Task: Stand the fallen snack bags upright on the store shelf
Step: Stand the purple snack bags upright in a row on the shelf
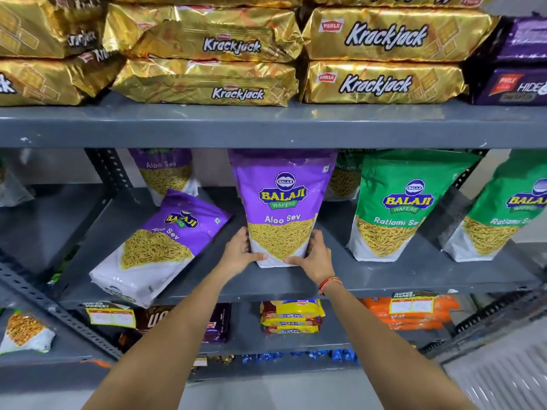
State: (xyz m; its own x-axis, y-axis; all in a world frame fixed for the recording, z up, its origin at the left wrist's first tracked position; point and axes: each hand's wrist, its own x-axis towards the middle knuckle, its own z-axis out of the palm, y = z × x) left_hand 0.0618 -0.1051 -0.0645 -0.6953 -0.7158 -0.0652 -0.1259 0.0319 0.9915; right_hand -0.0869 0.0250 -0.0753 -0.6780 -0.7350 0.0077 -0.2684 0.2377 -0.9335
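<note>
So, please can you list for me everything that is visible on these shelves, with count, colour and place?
Cracker packs: at least six, gold, stacked on the top shelf.
Biscuit packs: two, dark purple, top shelf, far right.
Held snack bag: one, purple, upright, middle shelf, centre.
Fallen snack bag: one, purple, lying tilted to the left of the held one.
Rear snack bag: one, purple, upright at the back.
Green snack bags: two in front, upright, right side; one more partly hidden behind.
Yellow packs: a small stack, lower shelf.
Orange packs: a stack, lower shelf, right.
Left hand: on the held bag's lower left edge.
Right hand: on its lower right edge.
</note>
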